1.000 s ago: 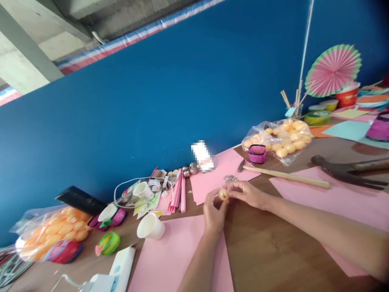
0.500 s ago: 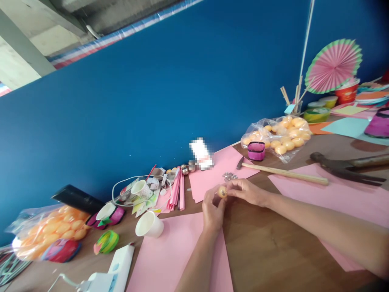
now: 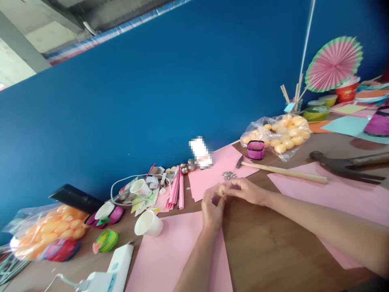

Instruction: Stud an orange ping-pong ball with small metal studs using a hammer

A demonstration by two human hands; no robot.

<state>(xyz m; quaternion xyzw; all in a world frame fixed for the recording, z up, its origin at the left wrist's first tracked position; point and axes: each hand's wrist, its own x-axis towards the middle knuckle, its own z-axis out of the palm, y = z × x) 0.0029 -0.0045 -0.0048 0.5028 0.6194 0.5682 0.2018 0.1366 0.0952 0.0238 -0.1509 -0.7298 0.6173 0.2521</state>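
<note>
Blue wall (image 3: 146, 109), striped sheeting (image 3: 121, 31) along its top edge, concrete beams (image 3: 22, 45) upper left, brown tabletop (image 3: 267, 239)

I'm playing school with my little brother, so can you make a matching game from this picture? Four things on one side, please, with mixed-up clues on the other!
Things:
1. Small orange ball
2. Round paper fan
3. Claw hammer
4. Power strip

Clues:
A. White, near the bottom of the picture
B. Dark, curved head, on the right side of the picture
C. In the fingers of the left hand
D. Pink with a green edge

Right pairs: 1-C, 2-D, 3-B, 4-A
</note>
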